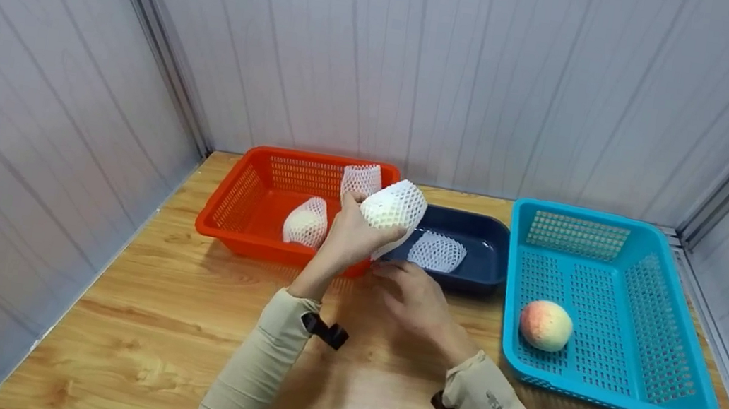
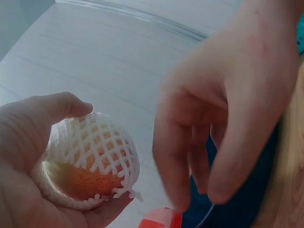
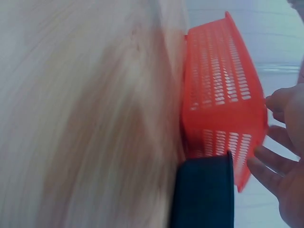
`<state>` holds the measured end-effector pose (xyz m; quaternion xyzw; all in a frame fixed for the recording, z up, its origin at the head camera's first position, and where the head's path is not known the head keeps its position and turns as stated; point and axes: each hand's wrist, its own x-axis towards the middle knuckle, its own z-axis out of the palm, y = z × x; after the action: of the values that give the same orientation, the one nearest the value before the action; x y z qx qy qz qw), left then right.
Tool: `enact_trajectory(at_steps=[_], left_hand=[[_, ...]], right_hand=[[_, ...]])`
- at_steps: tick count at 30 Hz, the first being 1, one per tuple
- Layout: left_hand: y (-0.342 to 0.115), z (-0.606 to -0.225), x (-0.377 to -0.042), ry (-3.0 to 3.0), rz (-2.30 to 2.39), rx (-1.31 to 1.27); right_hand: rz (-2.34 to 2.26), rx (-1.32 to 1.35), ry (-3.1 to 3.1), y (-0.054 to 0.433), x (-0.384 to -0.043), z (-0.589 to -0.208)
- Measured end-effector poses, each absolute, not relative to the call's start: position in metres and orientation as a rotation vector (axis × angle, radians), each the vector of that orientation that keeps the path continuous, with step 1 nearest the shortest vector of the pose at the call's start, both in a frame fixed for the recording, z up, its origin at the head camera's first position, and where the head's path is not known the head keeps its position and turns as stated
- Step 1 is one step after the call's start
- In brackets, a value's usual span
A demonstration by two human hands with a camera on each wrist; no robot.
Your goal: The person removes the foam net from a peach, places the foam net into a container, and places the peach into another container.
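Note:
A peach (image 2: 90, 183) in a white foam net sleeve (image 2: 97, 142) is gripped by my left hand (image 1: 353, 237), above the gap between the red basket and the navy tray. The net covers the upper part of the fruit, and reddish skin shows below its edge in the left wrist view. My right hand (image 1: 419, 300) hovers just below and to the right, fingers loosely bent and apart, with nothing visible in them. Inside the red basket (image 1: 221, 209) lies another netted peach (image 1: 306, 226), and a netted piece (image 1: 362, 179) is partly hidden behind my left hand.
The navy tray (image 1: 490, 251) holds a loose foam net (image 1: 438, 252). To its right stands a larger blue basket (image 1: 688, 336) with a bare peach (image 1: 546, 325) inside. Wall panels (image 1: 427, 63) rise behind the wooden table (image 1: 156, 318).

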<state>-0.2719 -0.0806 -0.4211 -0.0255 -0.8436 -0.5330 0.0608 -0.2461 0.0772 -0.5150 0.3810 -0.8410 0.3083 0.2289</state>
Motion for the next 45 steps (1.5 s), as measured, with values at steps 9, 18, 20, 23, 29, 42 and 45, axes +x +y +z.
enact_trajectory(at_steps=[9, 18, 20, 23, 29, 42, 45], left_hand=[[-0.082, -0.427, -0.265, -2.574, -1.539, -0.208], [-0.084, -0.442, -0.262, -2.486, -1.749, -0.573], [-0.084, -0.445, -0.261, -2.484, -1.749, -0.628], [-0.083, -0.45, -0.26, -2.479, -1.723, -0.7], [-0.079, -0.456, -0.254, -2.469, -1.704, -0.848], [-0.066, -0.503, -0.249, -2.476, -1.744, -1.036], [-0.062, -0.511, -0.249, -2.46, -1.719, -1.085]], right_hand=[[0.896, 1.059, -2.245, 0.104, -0.225, -0.503], [0.913, 1.092, -2.209, 0.132, -0.197, -0.49], [0.915, 1.08, -2.22, 0.138, -0.192, -0.485], [0.912, 1.043, -2.272, 0.149, -0.183, -0.479], [0.901, 0.959, -2.408, 0.177, -0.17, -0.467], [0.931, 0.883, -2.373, 0.21, -0.17, -0.465], [0.942, 0.873, -2.405, 0.21, -0.174, -0.466]])
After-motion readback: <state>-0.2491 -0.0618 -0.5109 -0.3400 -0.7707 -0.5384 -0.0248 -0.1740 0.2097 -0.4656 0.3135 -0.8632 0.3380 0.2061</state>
